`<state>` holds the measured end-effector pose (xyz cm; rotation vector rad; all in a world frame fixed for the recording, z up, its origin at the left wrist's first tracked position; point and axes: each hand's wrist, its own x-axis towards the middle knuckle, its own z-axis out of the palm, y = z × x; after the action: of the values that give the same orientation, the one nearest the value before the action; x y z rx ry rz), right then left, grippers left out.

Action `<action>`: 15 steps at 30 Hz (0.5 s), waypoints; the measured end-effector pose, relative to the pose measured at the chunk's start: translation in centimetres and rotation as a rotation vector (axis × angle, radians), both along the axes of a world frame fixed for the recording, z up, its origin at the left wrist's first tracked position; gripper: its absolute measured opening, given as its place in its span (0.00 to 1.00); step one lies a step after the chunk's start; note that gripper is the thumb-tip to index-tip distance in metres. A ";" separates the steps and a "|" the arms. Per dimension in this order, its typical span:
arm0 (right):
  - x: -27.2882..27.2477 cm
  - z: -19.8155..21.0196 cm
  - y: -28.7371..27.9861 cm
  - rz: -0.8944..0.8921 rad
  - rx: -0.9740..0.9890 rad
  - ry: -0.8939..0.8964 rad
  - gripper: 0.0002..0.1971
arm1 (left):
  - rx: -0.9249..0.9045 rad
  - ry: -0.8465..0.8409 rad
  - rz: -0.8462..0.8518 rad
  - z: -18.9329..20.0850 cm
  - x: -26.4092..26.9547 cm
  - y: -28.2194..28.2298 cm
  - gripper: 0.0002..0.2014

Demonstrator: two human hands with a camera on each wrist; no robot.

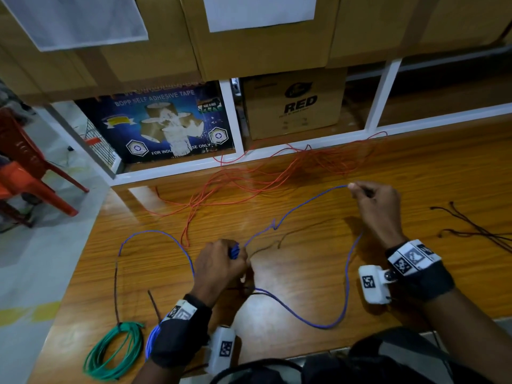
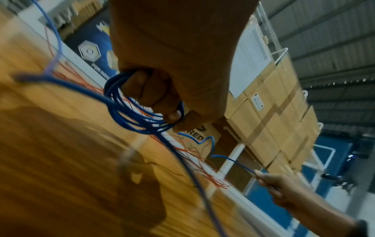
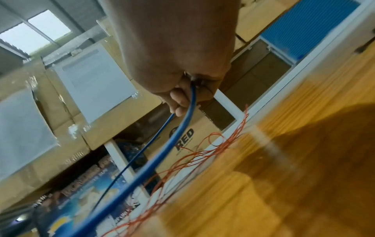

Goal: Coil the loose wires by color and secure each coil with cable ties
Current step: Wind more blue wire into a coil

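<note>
Blue wire [image 1: 302,206]: its coiled part mostly hidden inside the left hand [image 1: 219,264] grip.
Counter [image 2: 50,144]: smeared by blur in both wrist views.
Chair [image 1: 25,173]: cut off at the left edge.

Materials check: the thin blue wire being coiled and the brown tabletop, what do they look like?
Thin blue wire: looks like smooth, plastic-insulated flexible wire; it bends into tight loops in the left hand. Brown tabletop: wood-grain pattern with glossy glare, likely laminate or varnished wood; cannot tell which.

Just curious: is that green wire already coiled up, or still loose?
Coiled. The green wire lies in a neat ring on the table, apparently cinched by a dark tie at its top.
</note>
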<state>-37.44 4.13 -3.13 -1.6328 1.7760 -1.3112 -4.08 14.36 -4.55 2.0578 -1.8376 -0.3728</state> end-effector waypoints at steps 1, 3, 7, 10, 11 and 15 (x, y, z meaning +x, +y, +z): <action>-0.6 -0.5 -0.1 -0.011 0.022 0.043 0.13 | -0.027 -0.016 0.038 -0.1 0.8 -0.1 0.21; -1.5 -1.4 0.0 -0.013 0.083 0.153 0.15 | -0.091 0.010 0.090 -0.2 2.5 -0.3 0.21; -0.6 -1.9 0.5 0.112 0.252 0.359 0.11 | -0.216 0.203 0.024 0.2 3.5 -0.6 0.23; 1.0 -1.6 0.6 0.285 0.274 0.554 0.11 | -0.280 0.391 -0.083 0.7 2.3 -0.8 0.23; 1.6 -1.5 0.5 0.333 0.275 0.614 0.09 | -0.292 0.409 -0.095 1.1 2.0 -0.9 0.23; 3.6 -0.5 0.6 0.587 0.266 0.884 0.22 | -0.340 0.333 -0.145 2.6 1.2 -1.2 0.23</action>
<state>-33.82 4.68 -3.62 -2.4950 1.5338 -0.0580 -2.84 13.13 -1.97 1.5405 -1.7124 -0.3840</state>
